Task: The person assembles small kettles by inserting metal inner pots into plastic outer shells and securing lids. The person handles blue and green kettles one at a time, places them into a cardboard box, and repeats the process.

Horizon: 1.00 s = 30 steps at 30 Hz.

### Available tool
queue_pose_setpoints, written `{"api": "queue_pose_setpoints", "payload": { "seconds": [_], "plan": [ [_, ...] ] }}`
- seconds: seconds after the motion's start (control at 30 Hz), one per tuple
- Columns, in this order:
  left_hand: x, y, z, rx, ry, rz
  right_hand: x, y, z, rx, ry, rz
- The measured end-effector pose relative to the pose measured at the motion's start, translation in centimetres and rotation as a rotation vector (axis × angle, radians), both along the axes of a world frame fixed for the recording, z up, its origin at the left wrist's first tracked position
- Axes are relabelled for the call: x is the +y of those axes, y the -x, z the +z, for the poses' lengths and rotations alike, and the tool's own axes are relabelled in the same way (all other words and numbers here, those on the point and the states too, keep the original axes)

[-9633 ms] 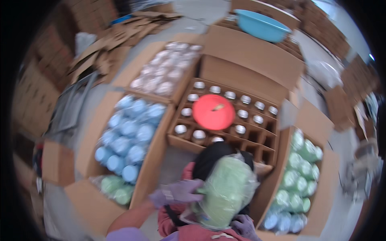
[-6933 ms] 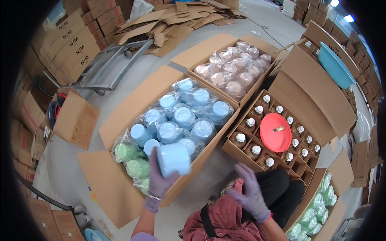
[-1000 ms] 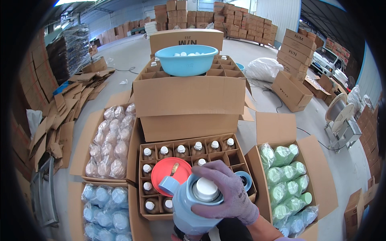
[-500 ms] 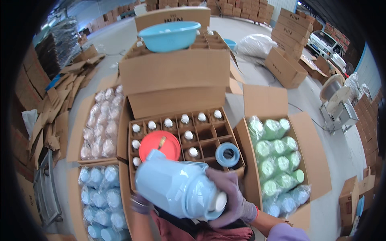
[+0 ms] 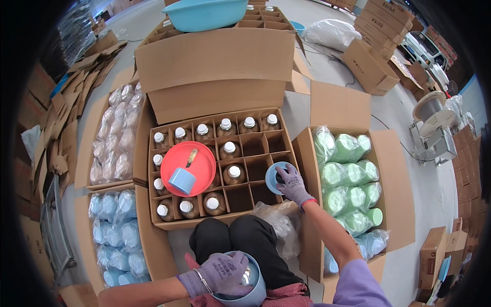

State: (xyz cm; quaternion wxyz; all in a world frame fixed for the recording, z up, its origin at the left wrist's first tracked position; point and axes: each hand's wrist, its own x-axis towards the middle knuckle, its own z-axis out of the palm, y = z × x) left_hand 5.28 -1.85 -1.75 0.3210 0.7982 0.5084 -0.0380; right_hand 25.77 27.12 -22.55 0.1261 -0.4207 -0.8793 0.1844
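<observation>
A light-blue flask shell (image 5: pixel 260 292) stands on my lap, with a shiny silver surface showing inside its open top. My left hand (image 5: pixel 225 273), in a grey-purple glove, lies over that opening with its fingers curled at the rim; the fingertips are partly hidden. At the right side of the divided carton, my gloved right hand (image 5: pixel 294 185) grips a blue plastic ring (image 5: pixel 272 176) by its edge. To the left, a round red plate (image 5: pixel 201 166) rests over the compartments. On it are a small blue cup (image 5: pixel 182 180) and a narrow tan piece (image 5: pixel 192 157).
Several white-capped bottles (image 5: pixel 212 203) stand in the carton's compartments (image 5: pixel 238 197). Open boxes hold bagged green flasks (image 5: pixel 353 176), blue flasks (image 5: pixel 118 240) and pinkish wrapped items (image 5: pixel 115 138). A blue basin (image 5: pixel 207 15) sits behind the raised flap. Clear plastic bags (image 5: pixel 281 225) lie by my knees.
The flask shell has gone from tilted between both hands to upright on my lap. My right hand has left it and reached forward to the blue ring. The view has tipped downward.
</observation>
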Motion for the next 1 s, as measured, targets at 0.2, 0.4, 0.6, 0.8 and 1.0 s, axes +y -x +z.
{"api": "queue_pose_setpoints", "payload": {
  "seconds": [0.2,0.4,0.6,0.8,1.0],
  "plan": [
    [1.0,0.2,-0.3,-0.077,-0.095,-0.013,2.3,0.4,-2.0,-0.103,0.178,0.034],
    [3.2,3.1,1.5,-0.552,-0.179,0.93,-4.4,4.4,13.7,0.599,0.052,0.226],
    [5.8,1.5,-3.4,-1.705,0.02,1.004,-11.8,7.6,20.6,0.611,0.128,0.173],
    [4.2,2.2,-0.4,-1.858,-0.071,0.955,-14.8,6.8,26.7,0.394,0.224,0.132],
    [2.6,0.5,2.8,-1.098,-0.637,0.892,-15.7,8.4,23.6,0.864,0.494,0.311]
  ]
}}
